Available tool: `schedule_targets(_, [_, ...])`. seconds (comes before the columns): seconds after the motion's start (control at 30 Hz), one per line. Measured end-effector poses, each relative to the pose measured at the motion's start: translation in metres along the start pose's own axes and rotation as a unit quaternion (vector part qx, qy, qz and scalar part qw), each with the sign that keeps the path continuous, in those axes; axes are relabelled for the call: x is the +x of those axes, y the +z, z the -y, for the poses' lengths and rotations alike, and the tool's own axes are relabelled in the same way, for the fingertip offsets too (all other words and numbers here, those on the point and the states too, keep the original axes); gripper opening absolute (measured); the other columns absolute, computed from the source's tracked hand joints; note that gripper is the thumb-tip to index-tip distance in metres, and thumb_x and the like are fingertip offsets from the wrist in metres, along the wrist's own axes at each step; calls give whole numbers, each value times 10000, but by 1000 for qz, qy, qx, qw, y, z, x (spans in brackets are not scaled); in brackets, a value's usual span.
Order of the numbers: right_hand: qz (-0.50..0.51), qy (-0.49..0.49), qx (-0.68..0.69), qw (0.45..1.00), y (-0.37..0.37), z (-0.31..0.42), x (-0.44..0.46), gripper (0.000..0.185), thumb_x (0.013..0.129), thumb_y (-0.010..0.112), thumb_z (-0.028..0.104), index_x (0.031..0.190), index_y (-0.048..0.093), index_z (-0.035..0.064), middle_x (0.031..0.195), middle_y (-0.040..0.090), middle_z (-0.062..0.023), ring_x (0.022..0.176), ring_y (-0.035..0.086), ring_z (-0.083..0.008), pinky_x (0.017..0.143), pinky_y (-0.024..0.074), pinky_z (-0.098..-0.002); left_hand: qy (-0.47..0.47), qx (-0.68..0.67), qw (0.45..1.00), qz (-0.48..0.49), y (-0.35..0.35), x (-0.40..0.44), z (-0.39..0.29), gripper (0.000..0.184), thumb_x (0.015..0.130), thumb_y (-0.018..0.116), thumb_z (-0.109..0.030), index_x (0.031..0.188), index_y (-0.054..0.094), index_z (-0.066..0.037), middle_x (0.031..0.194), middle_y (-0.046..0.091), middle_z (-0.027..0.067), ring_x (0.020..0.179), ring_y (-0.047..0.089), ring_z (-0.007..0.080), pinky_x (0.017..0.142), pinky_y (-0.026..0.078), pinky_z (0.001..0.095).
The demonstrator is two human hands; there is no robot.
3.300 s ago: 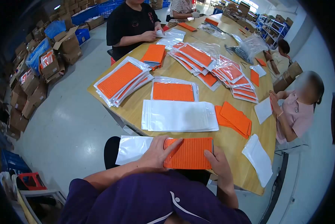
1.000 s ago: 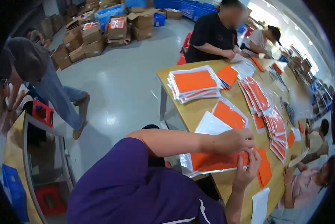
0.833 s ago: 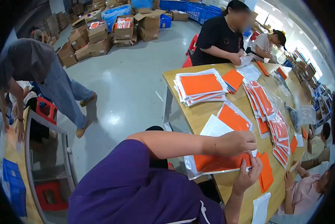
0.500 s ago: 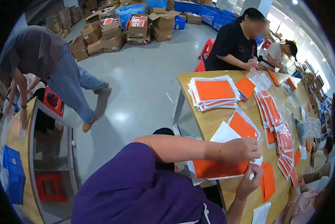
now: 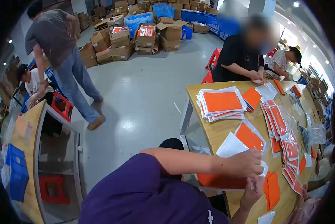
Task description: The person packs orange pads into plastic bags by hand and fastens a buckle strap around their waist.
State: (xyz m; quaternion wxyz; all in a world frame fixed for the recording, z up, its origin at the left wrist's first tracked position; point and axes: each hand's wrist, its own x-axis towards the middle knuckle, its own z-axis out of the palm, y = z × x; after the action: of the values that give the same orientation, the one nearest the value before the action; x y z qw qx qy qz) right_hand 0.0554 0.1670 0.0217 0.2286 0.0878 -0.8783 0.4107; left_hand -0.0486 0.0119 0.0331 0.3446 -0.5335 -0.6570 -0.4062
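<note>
A flat orange packet (image 5: 221,181) in a clear plastic bag lies in front of me at the table's near edge, partly covered by my forearm. My left hand (image 5: 246,163) reaches across it with fingers closed in a pinch at its far end. Just below, my right hand (image 5: 252,188) pinches the same end of the bag between thumb and fingers. The two hands nearly touch, and the exact spot they grip is partly hidden. Beyond my left hand lie a white sheet (image 5: 230,145) and another bagged orange packet (image 5: 250,136).
A stack of orange-and-white packets (image 5: 222,101) stands on the wooden table (image 5: 197,91). Bagged packets (image 5: 277,119) overlap in a row, and loose orange pieces (image 5: 272,190) lie by my right hand. Co-workers sit around the table. A person in grey (image 5: 55,41) stands left; cartons (image 5: 120,50) fill the back.
The person in grey has straightened up from bending over the left table. My view has shifted slightly, moving the scene right and down. My hands stay together at the packet's end.
</note>
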Motion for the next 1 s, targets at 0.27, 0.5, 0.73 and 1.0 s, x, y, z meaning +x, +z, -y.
schedule_targets(0.27, [-22,-31,5,999,-8,0,-1,59,836,622,1,882,589,19,869,523,-49,778,473,-166,733,396,-254,-382,-341,857,63,-19,-32,-1,152,894,644,-182,929,614,-37,841,613,29,724,512,151,689,427,286])
schedule_targets(0.5, [-24,103,94,990,-6,20,2,67,810,642,18,842,584,30,804,529,-29,705,448,-131,670,382,-243,-407,-330,851,44,-20,-45,-7,166,897,659,-154,880,644,11,810,625,29,635,469,113,602,411,252])
schedule_targets(0.73, [63,166,86,980,-16,-1,-10,88,745,671,16,752,583,24,679,508,-1,639,417,-112,617,370,-226,-398,-306,865,16,-24,-51,-13,141,876,672,-127,867,639,11,763,607,49,634,483,138,606,431,260])
schedule_targets(1.0, [63,169,34,983,-17,6,-20,148,779,738,101,772,623,9,665,547,-39,567,450,-168,546,388,-290,-470,-350,809,37,-9,-52,-26,93,877,672,-85,916,673,0,811,643,37,675,528,96,618,446,226])
